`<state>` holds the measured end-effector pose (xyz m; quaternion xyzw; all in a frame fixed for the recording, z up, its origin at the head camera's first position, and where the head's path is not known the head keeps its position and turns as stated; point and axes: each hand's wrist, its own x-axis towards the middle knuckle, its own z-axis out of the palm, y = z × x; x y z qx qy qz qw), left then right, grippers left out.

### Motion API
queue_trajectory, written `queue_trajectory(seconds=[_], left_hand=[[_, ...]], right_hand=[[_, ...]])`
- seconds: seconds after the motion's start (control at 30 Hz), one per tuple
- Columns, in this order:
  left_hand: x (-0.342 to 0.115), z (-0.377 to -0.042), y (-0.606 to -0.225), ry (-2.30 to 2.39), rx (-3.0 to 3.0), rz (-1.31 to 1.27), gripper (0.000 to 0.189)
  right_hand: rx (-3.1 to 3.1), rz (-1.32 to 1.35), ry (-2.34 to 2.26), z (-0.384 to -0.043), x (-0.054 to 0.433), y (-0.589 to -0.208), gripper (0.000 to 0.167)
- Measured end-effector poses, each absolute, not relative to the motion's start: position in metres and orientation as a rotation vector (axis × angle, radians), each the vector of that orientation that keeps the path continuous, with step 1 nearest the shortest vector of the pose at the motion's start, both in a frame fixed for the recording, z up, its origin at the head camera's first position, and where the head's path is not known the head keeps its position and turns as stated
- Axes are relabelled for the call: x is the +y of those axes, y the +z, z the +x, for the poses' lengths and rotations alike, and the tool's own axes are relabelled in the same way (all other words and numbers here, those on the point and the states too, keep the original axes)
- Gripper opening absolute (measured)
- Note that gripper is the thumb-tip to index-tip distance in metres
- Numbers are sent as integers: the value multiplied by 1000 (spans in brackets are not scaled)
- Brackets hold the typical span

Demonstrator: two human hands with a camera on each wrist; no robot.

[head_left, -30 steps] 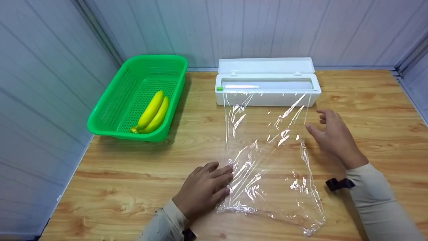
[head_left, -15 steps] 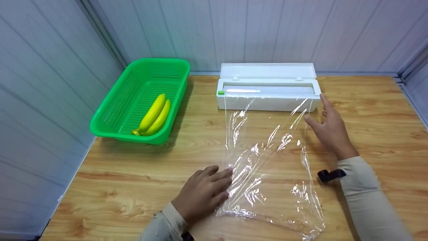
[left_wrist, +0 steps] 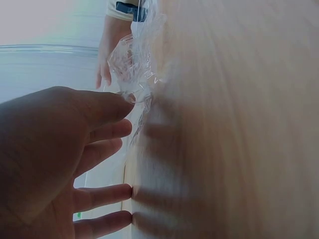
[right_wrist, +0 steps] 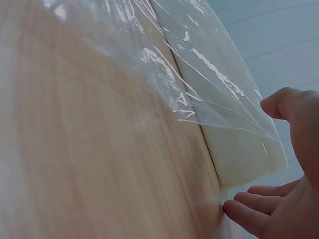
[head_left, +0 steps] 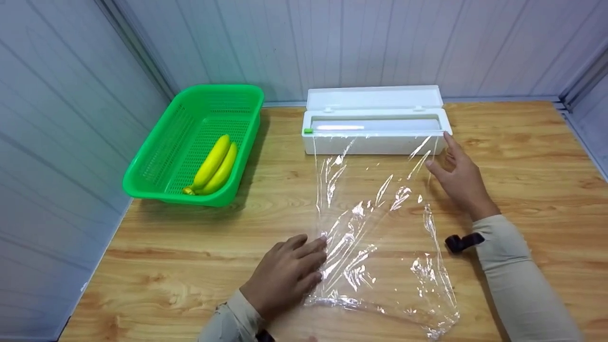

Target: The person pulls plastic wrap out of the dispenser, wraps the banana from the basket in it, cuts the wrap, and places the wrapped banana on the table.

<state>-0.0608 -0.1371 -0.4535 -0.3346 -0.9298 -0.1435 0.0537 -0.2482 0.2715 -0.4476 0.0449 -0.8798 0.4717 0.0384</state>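
A sheet of clear plastic wrap (head_left: 351, 280) stretches over the wooden table from a white dispenser box (head_left: 370, 146), whose lid stands raised at the back. My left hand (head_left: 285, 275) rests at the sheet's left edge, fingers spread and relaxed. In the left wrist view, crumpled wrap (left_wrist: 130, 64) lies at the thumb tip. My right hand (head_left: 460, 178) is at the box's front right corner, a fingertip touching it. The right wrist view has the fingers loosely apart around the box end (right_wrist: 244, 154), holding nothing. A green slider (head_left: 308, 130) sits at the left of the box's front rim.
A green plastic basket (head_left: 142, 178) stands at the back left with two joined bananas (head_left: 213, 164) in it. Panelled walls (head_left: 361, 47) close off the back and left of the wooden table (head_left: 156, 266).
My right hand has moved forward and slightly left from beside the wrap to the box's right corner. The left hand has stayed on the wrap's edge.
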Motion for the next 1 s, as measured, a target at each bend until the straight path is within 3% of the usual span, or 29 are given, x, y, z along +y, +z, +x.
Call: queue_trajectory(seconds=[0.37, 0.5, 0.77, 1.0], left_hand=[[-140, -63, -451, -496, -2870, -966, 38], [-142, -66, -449, -515, -2850, -963, 38], [-147, -77, -449, -561, -2824, -944, 38], [-148, -83, -448, -567, -2822, -948, 35]], right_hand=[[-2791, 127, 1433, -246, 273, -451, 94], [-2845, 144, 1353, -246, 273, -452, 86], [-2801, 237, 1206, -244, 272, -454, 49], [-2771, 277, 1195, -243, 274, -460, 38]])
